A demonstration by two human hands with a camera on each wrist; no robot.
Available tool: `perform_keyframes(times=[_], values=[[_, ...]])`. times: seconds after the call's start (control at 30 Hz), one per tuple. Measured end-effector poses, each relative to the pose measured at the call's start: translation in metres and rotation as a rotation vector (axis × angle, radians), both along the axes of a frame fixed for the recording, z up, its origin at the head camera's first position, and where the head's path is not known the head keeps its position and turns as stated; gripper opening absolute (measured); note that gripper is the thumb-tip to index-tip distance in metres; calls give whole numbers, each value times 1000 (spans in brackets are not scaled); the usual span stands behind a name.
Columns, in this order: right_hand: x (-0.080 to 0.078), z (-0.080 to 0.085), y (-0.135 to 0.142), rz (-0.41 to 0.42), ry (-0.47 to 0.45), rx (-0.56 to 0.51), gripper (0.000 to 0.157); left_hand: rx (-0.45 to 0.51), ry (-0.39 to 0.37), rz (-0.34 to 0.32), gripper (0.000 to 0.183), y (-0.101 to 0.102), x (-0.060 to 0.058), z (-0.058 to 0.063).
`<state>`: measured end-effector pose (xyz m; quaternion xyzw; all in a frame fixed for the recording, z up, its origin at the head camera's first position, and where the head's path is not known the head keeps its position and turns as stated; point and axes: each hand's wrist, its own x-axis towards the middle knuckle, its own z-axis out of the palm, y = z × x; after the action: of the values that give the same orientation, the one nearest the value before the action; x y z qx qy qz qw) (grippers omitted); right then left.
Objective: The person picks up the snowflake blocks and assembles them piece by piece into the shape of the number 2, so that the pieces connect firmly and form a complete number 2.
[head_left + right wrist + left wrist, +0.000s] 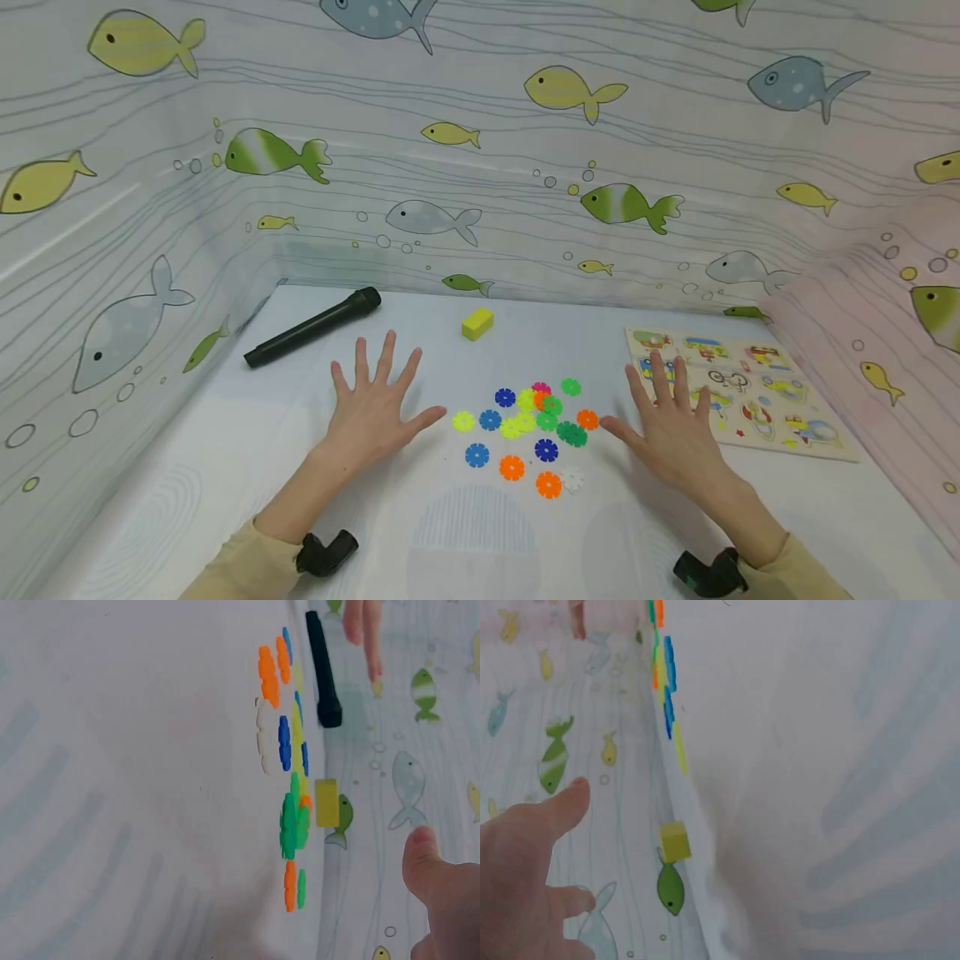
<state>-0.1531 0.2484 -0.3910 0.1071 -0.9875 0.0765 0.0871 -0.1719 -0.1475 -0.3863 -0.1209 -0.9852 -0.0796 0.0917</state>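
My left hand [369,417] is spread with straight fingers left of a scatter of notched plastic discs, holding nothing. Opposite it, my right hand [670,429] is also spread, its thumb tip close to an orange disc [588,419] and its fingertips overlapping the wooden puzzle board [813,446] in the head view. Between the hands lie blue, yellow, green, orange, pink and white discs, among them a light blue disc [477,455] and a white disc [572,480]. In the right wrist view the thumb [424,859] stands apart from the discs.
A black microphone [311,327] lies at the back left. Near the back middle sits a yellow block [477,323]. A fish-patterned curtain [495,175] encloses the white table [360,533] at the back and sides. Each wrist wears a black camera.
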Motion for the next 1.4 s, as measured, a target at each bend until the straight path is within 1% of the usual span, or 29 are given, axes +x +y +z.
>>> perform_keyframes(times=[0.17, 0.4, 0.5, 0.6, 0.8, 0.93, 1.0, 1.13, 1.23, 1.33, 1.4], values=[[-2, 3, -1, 16, 19, 3, 86, -1, 4, 1, 92, 4, -2, 0], [-4, 4, -7, 29, -25, -45, 85, 16, -40, -15, 92, 13, -2, 3], [-5, 5, -8, 30, -18, -59, 83, 17, -47, -27, 92, 16, -2, 3], [-5, 8, -10, 34, -22, -78, 83, 44, -75, -41, 91, 20, -3, 3], [-9, 16, -16, 54, -53, -127, 77, 112, -169, -68, 90, 31, -5, 3], [-13, 16, -21, 88, -38, -195, 67, 183, -215, -69, 86, 40, -6, 4], [-15, 14, -22, 99, -33, -247, 61, 245, -206, -71, 79, 43, -6, 4], [-21, 5, -22, 116, -23, -362, 52, 375, -154, -78, 62, 45, -6, 1], [-24, -1, -20, 122, -14, -430, 47, 434, -145, -76, 57, 45, -6, -1], [-26, -7, -18, 124, -10, -470, 42, 475, -175, -77, 54, 43, -8, -4], [-28, -9, -17, 124, -22, -489, 40, 503, -212, -84, 52, 42, -9, -4]])
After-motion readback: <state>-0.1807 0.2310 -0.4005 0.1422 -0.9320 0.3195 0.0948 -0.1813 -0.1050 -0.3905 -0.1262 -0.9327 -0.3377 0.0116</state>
